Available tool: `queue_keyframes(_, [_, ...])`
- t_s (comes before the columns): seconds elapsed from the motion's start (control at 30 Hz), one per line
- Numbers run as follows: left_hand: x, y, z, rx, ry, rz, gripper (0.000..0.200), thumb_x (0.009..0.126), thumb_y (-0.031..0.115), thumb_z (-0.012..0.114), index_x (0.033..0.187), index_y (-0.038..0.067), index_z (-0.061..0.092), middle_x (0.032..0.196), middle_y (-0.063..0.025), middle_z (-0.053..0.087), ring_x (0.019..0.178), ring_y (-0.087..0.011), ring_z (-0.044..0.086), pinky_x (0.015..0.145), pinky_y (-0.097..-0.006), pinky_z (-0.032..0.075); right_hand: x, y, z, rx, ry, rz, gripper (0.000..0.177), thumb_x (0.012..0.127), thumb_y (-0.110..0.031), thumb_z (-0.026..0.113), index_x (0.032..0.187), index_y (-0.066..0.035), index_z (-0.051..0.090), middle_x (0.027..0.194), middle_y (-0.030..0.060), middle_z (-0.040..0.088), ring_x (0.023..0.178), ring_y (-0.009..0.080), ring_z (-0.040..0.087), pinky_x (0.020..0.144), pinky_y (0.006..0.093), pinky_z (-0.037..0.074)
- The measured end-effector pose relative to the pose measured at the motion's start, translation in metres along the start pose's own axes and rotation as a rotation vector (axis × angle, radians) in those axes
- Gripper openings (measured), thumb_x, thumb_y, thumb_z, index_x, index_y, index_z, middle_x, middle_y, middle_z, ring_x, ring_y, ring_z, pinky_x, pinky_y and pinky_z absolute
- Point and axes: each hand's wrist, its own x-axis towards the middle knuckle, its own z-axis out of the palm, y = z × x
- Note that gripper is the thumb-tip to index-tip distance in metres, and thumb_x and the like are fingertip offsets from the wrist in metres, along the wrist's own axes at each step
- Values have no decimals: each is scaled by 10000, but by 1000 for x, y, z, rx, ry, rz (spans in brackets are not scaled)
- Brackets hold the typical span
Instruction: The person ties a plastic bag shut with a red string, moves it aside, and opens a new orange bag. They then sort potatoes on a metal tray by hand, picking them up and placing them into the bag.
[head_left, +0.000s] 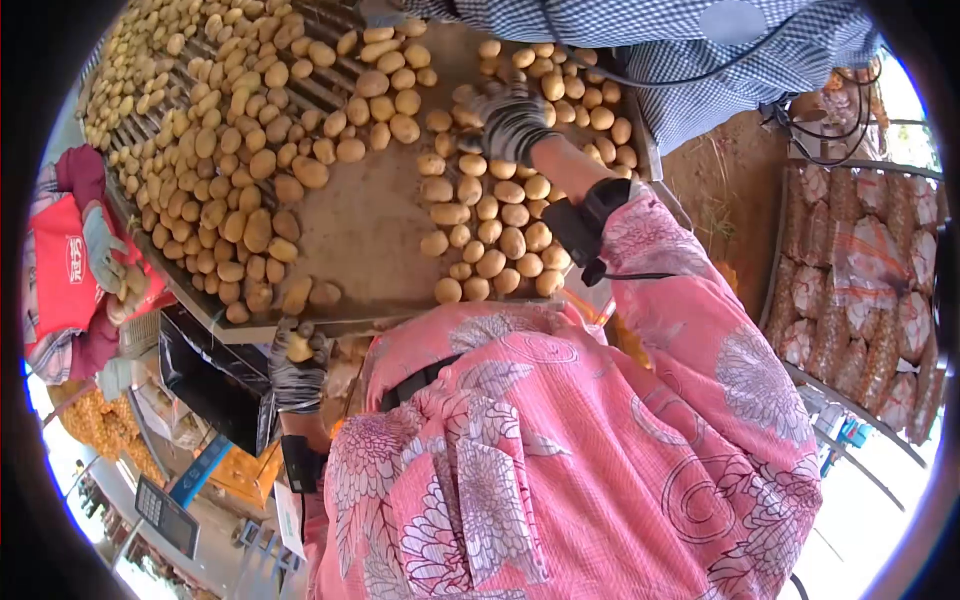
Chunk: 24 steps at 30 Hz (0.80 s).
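Note:
My left hand (298,372), in a striped dark glove, is closed around a small yellow potato (299,347) at the near edge of the sorting table (370,225). My right hand (508,122), in a matching striped glove, reaches across the table's right side. Its fingers are stretched out over the potatoes (488,205) there, and I see nothing gripped in them. A larger heap of potatoes (235,150) covers the left and far part of the table, with a bare strip of tabletop between the two groups.
At the left, a co-worker's gloved hand (103,250) holds potatoes beside a red apron (60,270). Another person in a checked garment (690,60) stands at the far right side. A black crate (215,375), a scale display (167,515) and a rack of filled net bags (860,290) surround me.

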Motion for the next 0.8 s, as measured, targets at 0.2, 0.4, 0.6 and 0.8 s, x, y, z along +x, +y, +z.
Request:
queue_keyframes(0.2, [-3, -2, 11, 64, 49, 39, 219, 859, 262, 581, 1005, 106, 531, 842, -56, 536, 726, -202, 549, 553, -300, 509, -84, -15, 34, -82, 5, -265, 626, 794, -514, 546, 1329, -242, 367, 1425, 98, 261, 1299, 399, 233, 1036, 580, 171])
queue_keyframes(0.4, [15, 9, 18, 131, -4, -79, 224, 844, 270, 605, 992, 121, 528, 844, -59, 565, 725, -216, 579, 576, -306, 524, -152, 37, 72, -55, 178, -275, 539, 764, -475, 577, 1243, -247, 478, 1379, 90, 333, 1239, 372, 333, 991, 567, 245])
queue_keyframes(0.6, [19, 10, 22, 232, -1, -132, 211, 842, 277, 605, 968, 127, 527, 802, -63, 589, 668, -229, 606, 531, -319, 517, -128, -32, 34, 119, 238, -691, 492, 745, -433, 576, 1200, -259, 508, 1342, 64, 386, 1254, 337, 318, 985, 525, 282])
queue_keyframes(0.8, [14, 10, 35, 250, 48, -117, 216, 845, 272, 599, 978, 118, 528, 798, -73, 581, 657, -236, 602, 516, -336, 516, -116, 3, 82, 248, 237, -845, 382, 742, -385, 592, 1097, -250, 552, 1337, 56, 394, 1285, 353, 286, 998, 530, 283])
